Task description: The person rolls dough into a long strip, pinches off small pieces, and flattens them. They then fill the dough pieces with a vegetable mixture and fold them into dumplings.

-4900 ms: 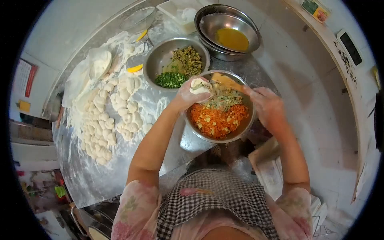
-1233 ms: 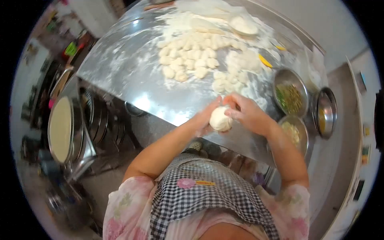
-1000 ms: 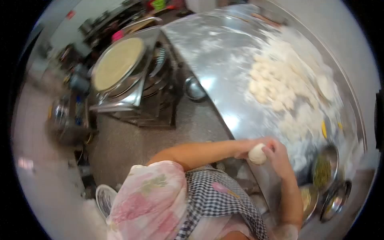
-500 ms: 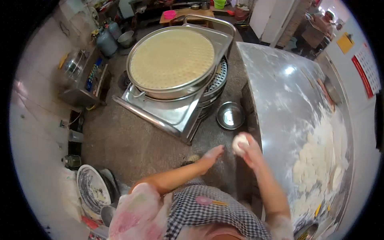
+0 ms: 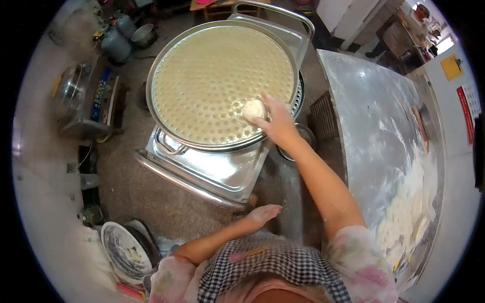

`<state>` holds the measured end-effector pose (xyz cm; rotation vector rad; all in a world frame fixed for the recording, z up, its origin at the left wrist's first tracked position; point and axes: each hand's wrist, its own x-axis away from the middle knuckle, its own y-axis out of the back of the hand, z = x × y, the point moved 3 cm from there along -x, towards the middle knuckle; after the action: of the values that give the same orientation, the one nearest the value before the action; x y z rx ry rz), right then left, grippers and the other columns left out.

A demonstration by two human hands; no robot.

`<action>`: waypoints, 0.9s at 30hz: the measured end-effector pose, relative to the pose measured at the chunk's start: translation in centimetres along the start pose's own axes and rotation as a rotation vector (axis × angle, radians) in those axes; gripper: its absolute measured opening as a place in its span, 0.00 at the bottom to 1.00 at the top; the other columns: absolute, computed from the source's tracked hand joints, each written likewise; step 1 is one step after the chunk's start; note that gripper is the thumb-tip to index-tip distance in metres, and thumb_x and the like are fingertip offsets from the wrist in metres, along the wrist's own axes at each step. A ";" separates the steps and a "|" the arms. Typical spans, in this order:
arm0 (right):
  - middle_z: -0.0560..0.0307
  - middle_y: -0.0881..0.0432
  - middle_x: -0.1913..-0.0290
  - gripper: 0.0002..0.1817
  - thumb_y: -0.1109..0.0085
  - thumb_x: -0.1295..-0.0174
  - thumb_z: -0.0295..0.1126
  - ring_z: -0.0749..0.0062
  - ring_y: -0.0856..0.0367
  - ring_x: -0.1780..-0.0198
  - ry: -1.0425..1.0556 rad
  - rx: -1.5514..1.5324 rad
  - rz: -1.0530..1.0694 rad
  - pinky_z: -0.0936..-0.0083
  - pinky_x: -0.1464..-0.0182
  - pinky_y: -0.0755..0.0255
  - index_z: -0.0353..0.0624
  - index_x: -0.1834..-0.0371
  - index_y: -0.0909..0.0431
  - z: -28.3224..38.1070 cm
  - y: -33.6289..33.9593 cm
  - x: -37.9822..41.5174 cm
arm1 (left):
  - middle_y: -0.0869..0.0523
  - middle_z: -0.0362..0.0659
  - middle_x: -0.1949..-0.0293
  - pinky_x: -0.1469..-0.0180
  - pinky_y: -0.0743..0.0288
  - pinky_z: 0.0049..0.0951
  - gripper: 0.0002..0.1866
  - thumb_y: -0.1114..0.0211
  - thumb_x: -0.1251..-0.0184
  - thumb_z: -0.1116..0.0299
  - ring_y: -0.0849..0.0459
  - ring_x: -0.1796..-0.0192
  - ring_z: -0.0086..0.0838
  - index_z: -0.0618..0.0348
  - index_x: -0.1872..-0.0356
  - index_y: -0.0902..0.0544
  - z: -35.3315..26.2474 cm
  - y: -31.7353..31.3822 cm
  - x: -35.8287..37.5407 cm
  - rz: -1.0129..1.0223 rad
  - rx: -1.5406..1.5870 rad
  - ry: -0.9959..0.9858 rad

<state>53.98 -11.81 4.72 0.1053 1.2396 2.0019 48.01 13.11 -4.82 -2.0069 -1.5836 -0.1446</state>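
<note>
A round white dough ball (image 5: 254,111) rests on or just above the lower right part of a big round steamer tray (image 5: 202,81), whose pale surface is dotted with small holes. My right hand (image 5: 278,120) reaches over the tray's rim, with fingers and thumb around the ball's right side. Low in front of my checked apron, my left hand (image 5: 265,214) hangs with its fingers stretched out and holds nothing. The tray stands on a stainless steel cart (image 5: 207,174).
A floured metal worktable (image 5: 369,116) runs along the right, with pale dough pieces (image 5: 409,217) and a rolling pin (image 5: 420,129) on it. A white basin (image 5: 126,252) stands at lower left. Behind the cart are gas cylinders (image 5: 116,45). Another person (image 5: 404,35) is at upper right.
My right hand has carried the dough ball from beside the worktable up onto the steamer tray. My left hand has dropped slightly. The view has moved nearer to the cart.
</note>
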 end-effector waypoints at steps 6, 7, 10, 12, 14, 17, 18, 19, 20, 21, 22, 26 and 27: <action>0.44 0.22 0.63 0.08 0.47 0.39 0.34 0.52 0.22 0.61 -0.567 -0.232 -0.005 0.62 0.57 0.30 0.40 0.63 0.28 -5.7 10.6 17.2 | 0.24 0.50 0.44 0.39 0.35 0.30 0.27 0.50 0.28 0.53 0.26 0.43 0.33 0.67 0.40 0.30 0.5 -0.9 -4.8 0.169 -0.305 -0.121; 0.43 0.23 0.68 0.09 0.47 0.38 0.35 0.46 0.23 0.63 -0.540 -0.165 0.019 0.60 0.59 0.30 0.39 0.66 0.28 -6.0 11.9 21.0 | 0.23 0.48 0.45 0.40 0.34 0.30 0.25 0.49 0.28 0.55 0.25 0.44 0.32 0.67 0.41 0.30 -2.3 -1.8 -5.2 0.166 -0.245 0.025; 0.43 0.23 0.67 0.16 0.51 0.35 0.43 0.43 0.24 0.62 -0.840 -0.036 0.111 0.56 0.59 0.32 0.39 0.69 0.28 -5.9 16.5 34.4 | 0.22 0.47 0.47 0.42 0.33 0.31 0.25 0.48 0.29 0.55 0.24 0.45 0.31 0.67 0.41 0.29 -2.5 -5.6 -10.1 0.311 -0.251 0.092; 0.43 0.22 0.66 0.17 0.51 0.35 0.44 0.45 0.24 0.62 -0.998 0.000 0.125 0.56 0.58 0.32 0.39 0.68 0.26 -5.5 17.7 41.5 | 0.21 0.47 0.48 0.44 0.31 0.29 0.26 0.47 0.29 0.55 0.23 0.48 0.30 0.67 0.42 0.29 -4.1 -8.2 -12.1 0.360 -0.404 0.051; 0.44 0.22 0.65 0.16 0.50 0.35 0.43 0.46 0.23 0.62 -1.215 -0.057 0.086 0.58 0.57 0.31 0.39 0.67 0.24 -3.2 18.3 49.1 | 0.20 0.47 0.49 0.46 0.30 0.29 0.25 0.47 0.30 0.55 0.22 0.50 0.29 0.67 0.43 0.28 -4.5 -12.1 -13.3 0.450 -0.517 0.011; 0.45 0.20 0.61 0.12 0.49 0.36 0.35 0.53 0.20 0.59 -1.296 -0.031 -0.357 0.63 0.54 0.29 0.38 0.59 0.23 -0.3 18.7 58.3 | 0.18 0.48 0.53 0.49 0.28 0.28 0.24 0.45 0.33 0.56 0.21 0.53 0.28 0.65 0.44 0.25 -6.4 -21.0 -16.1 0.521 -0.776 -0.090; 0.46 0.19 0.60 0.11 0.50 0.37 0.33 0.56 0.20 0.58 -1.352 -0.075 -0.457 0.65 0.53 0.28 0.37 0.57 0.23 0.8 18.3 61.0 | 0.19 0.52 0.53 0.49 0.27 0.32 0.25 0.44 0.34 0.55 0.20 0.53 0.36 0.65 0.45 0.25 -6.4 -23.8 -17.2 0.566 -0.844 -0.293; 0.46 0.19 0.59 0.11 0.50 0.37 0.30 0.58 0.19 0.56 -1.401 -0.121 -0.553 0.67 0.52 0.28 0.37 0.56 0.24 1.7 17.9 63.5 | 0.19 0.53 0.55 0.50 0.27 0.33 0.24 0.43 0.35 0.54 0.20 0.55 0.37 0.65 0.47 0.25 -4.6 -26.2 -19.3 0.566 -0.831 -0.337; 0.47 0.19 0.58 0.12 0.50 0.38 0.28 0.61 0.19 0.55 -1.454 -0.167 -0.642 0.69 0.51 0.27 0.36 0.54 0.24 2.6 17.8 65.4 | 0.20 0.53 0.57 0.51 0.27 0.33 0.23 0.42 0.35 0.54 0.20 0.56 0.39 0.64 0.48 0.25 -3.2 -28.6 -21.3 0.566 -0.811 -0.373; 0.48 0.19 0.57 0.12 0.50 0.38 0.27 0.62 0.19 0.54 -1.472 -0.220 -0.688 0.71 0.50 0.27 0.35 0.53 0.25 3.5 17.9 66.6 | 0.20 0.54 0.55 0.49 0.28 0.37 0.27 0.40 0.40 0.51 0.21 0.52 0.40 0.63 0.49 0.25 -5.8 -32.3 -20.9 0.511 -1.013 -0.430; 0.49 0.19 0.57 0.13 0.50 0.39 0.25 0.64 0.19 0.53 -1.487 -0.280 -0.735 0.72 0.50 0.27 0.35 0.52 0.25 4.4 18.3 67.8 | 0.21 0.53 0.56 0.49 0.28 0.37 0.25 0.36 0.45 0.55 0.23 0.53 0.43 0.63 0.51 0.24 -5.4 -35.0 -22.1 0.468 -1.081 -0.476; 0.53 0.19 0.63 0.13 0.50 0.38 0.24 0.73 0.20 0.61 -1.493 -0.422 -0.919 0.77 0.59 0.26 0.34 0.52 0.25 6.3 18.3 73.3 | 0.24 0.53 0.62 0.52 0.31 0.41 0.16 0.36 0.49 0.66 0.26 0.58 0.49 0.64 0.62 0.25 -3.4 -43.2 -25.1 0.288 -1.121 -1.008; 0.53 0.19 0.63 0.13 0.50 0.38 0.25 0.73 0.20 0.61 -1.512 -0.405 -0.903 0.77 0.59 0.26 0.34 0.52 0.25 6.6 18.9 74.6 | 0.24 0.53 0.62 0.52 0.31 0.42 0.14 0.37 0.50 0.67 0.26 0.57 0.49 0.64 0.63 0.24 -2.8 -44.4 -25.7 0.276 -1.162 -1.041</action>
<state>-6.32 36.33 0.32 0.5923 -0.1519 0.8239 0.33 -4.44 2.92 -3.5850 -1.9820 0.1825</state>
